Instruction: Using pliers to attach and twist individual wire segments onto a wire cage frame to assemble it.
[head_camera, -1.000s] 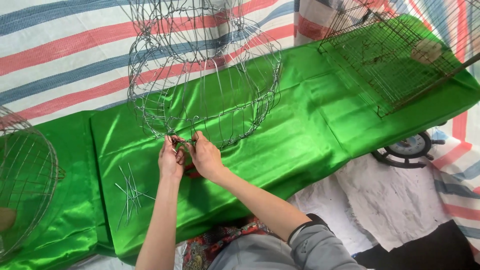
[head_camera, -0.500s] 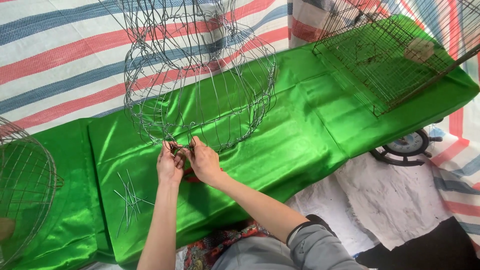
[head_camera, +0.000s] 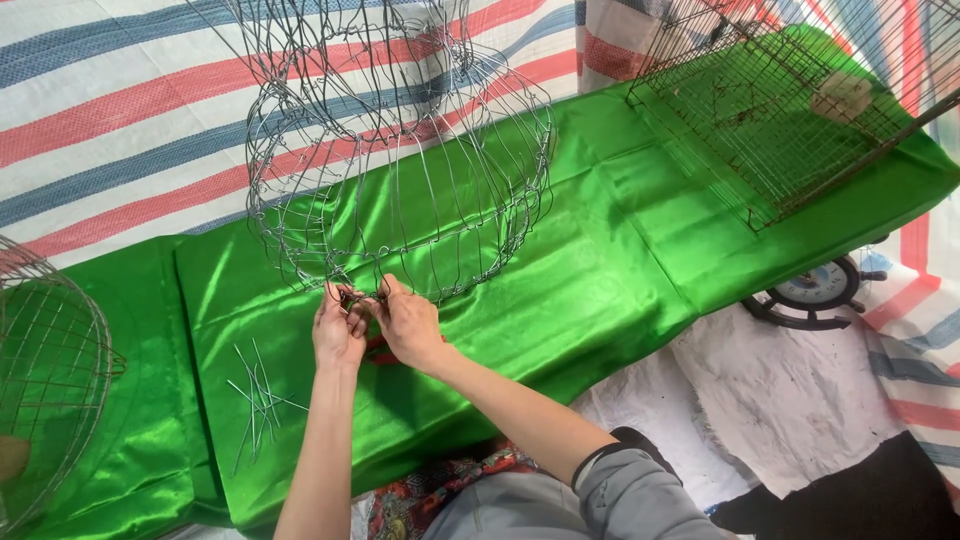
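One green cloth (head_camera: 620, 250) covers the floor, on a striped tarp (head_camera: 120, 110). Three wire pieces: a rounded wire frame (head_camera: 400, 170) in the middle, mostly formed, a flat cage (head_camera: 780, 110) far right, a basket (head_camera: 50, 370) left. Loose wire pieces (head_camera: 255, 400), several, lie unused near left. Left hand (head_camera: 338, 335) and right hand (head_camera: 408, 322) pinch the frame's near rim, fingers closed.

My fingers (head_camera: 372, 310) hide the spot they pinch on the wire frame (head_camera: 400, 160). Its top runs off the picture's upper edge. The wire basket (head_camera: 50, 370) is cut off at left.
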